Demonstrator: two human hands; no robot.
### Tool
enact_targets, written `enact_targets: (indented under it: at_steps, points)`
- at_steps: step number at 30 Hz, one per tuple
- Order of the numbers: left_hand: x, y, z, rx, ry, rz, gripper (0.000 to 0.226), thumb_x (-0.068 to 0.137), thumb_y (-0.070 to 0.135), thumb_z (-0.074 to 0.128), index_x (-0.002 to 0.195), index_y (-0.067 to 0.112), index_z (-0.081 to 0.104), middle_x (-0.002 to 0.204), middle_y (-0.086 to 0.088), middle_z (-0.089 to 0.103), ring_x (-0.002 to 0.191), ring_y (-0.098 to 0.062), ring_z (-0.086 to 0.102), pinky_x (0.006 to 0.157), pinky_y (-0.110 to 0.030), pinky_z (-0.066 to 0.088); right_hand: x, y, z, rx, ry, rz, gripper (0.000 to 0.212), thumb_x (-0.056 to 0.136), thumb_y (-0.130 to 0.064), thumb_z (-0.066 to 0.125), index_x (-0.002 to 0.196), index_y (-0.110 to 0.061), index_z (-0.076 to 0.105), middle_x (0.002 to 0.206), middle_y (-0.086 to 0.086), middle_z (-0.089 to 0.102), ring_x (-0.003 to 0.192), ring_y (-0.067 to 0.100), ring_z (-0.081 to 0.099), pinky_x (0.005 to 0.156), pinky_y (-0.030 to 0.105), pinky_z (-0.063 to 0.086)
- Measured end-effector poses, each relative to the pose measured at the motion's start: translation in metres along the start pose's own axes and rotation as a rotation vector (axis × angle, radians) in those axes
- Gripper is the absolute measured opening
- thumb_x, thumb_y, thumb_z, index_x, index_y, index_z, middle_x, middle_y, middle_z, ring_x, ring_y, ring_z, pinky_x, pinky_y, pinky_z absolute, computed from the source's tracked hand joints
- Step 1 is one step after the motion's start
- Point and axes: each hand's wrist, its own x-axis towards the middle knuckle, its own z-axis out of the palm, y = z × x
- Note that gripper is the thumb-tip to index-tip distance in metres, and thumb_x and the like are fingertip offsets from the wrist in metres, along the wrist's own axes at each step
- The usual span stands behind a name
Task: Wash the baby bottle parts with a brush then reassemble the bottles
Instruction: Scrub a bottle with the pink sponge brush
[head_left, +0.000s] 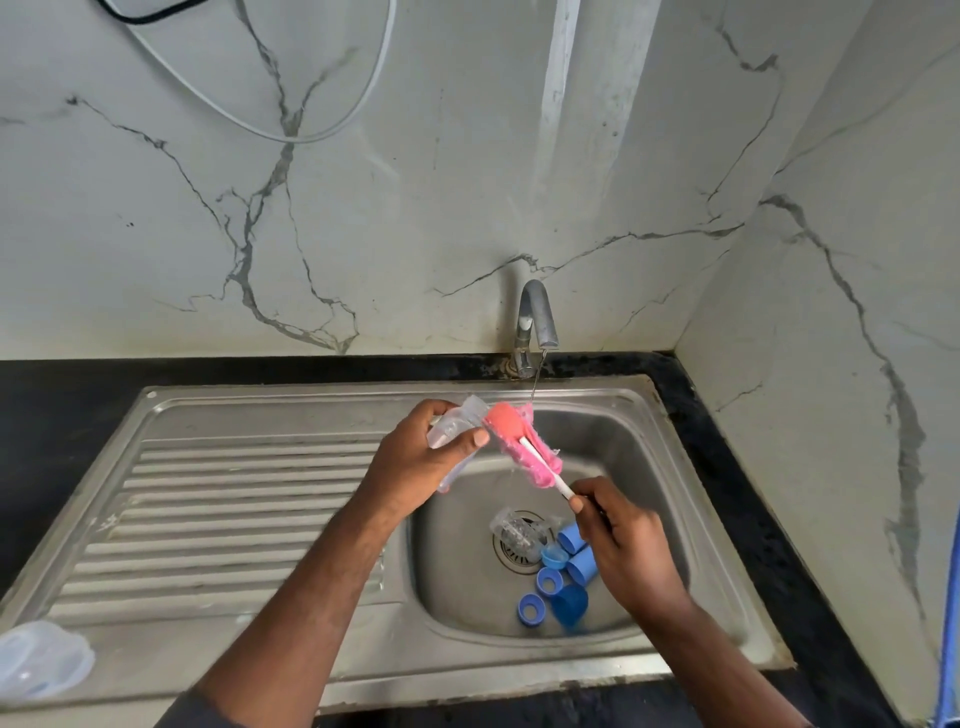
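My left hand (421, 460) grips a clear baby bottle (453, 431) above the sink basin, its mouth turned to the right. My right hand (618, 540) pinches the white handle of a pink bottle brush (522, 447); the brush's sponge head sits at the bottle's mouth. A thin stream of water falls from the tap (535, 322) onto the brush. In the basin lie another clear bottle (517, 530) over the drain and several blue caps and rings (558, 582).
The steel sink (234, 415) has a ribbed draining board on the left. A translucent plastic lid or container (41, 662) rests at its front left corner. Black countertop surrounds the sink; marble walls stand behind and to the right.
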Motion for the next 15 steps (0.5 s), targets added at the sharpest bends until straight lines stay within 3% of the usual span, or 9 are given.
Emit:
enact_targets:
  at_steps: [4, 7, 11, 15]
  points:
    - [-0.005, 0.007, 0.005, -0.185, -0.093, -0.109, 0.060, 0.069, 0.040, 0.091, 0.117, 0.025, 0.057, 0.106, -0.001, 0.068, 0.082, -0.019, 0.069, 0.062, -0.040, 0.061, 0.007, -0.008, 0.011, 0.009, 0.000, -0.022, 0.024, 0.099, -0.047, 0.044, 0.099, -0.027, 0.059, 0.064, -0.009, 0.054, 0.054, 0.014, 0.051, 0.047, 0.040, 0.043]
    - [-0.007, 0.010, 0.000, -0.355, -0.108, -0.180, 0.048, 0.076, 0.017, 0.086, 0.117, 0.020, 0.059, 0.107, -0.008, 0.069, 0.080, -0.020, 0.068, 0.062, -0.035, 0.058, 0.004, -0.007, 0.011, 0.015, -0.001, -0.016, 0.029, 0.098, -0.048, 0.042, 0.099, -0.026, 0.059, 0.064, -0.009, 0.053, 0.054, 0.014, 0.049, 0.047, 0.038, 0.042]
    - [-0.008, 0.006, -0.004, -0.393, -0.151, -0.166, 0.037, 0.081, 0.011, 0.080, 0.114, 0.019, 0.064, 0.099, -0.005, 0.070, 0.078, -0.019, 0.068, 0.061, -0.035, 0.057, 0.001, -0.004, 0.008, 0.006, -0.013, 0.027, 0.014, 0.101, -0.030, 0.051, 0.098, -0.022, 0.062, 0.065, -0.009, 0.054, 0.057, 0.015, 0.052, 0.049, 0.024, 0.038]
    - [-0.006, -0.001, -0.006, -0.512, -0.133, -0.139, 0.035, 0.082, 0.014, 0.080, 0.115, 0.020, 0.069, 0.090, 0.002, 0.070, 0.080, -0.017, 0.068, 0.070, -0.041, 0.059, 0.005, -0.005, 0.008, -0.028, -0.041, 0.048, 0.009, 0.101, -0.026, 0.053, 0.098, -0.024, 0.062, 0.064, -0.006, 0.054, 0.056, 0.016, 0.051, 0.049, 0.035, 0.041]
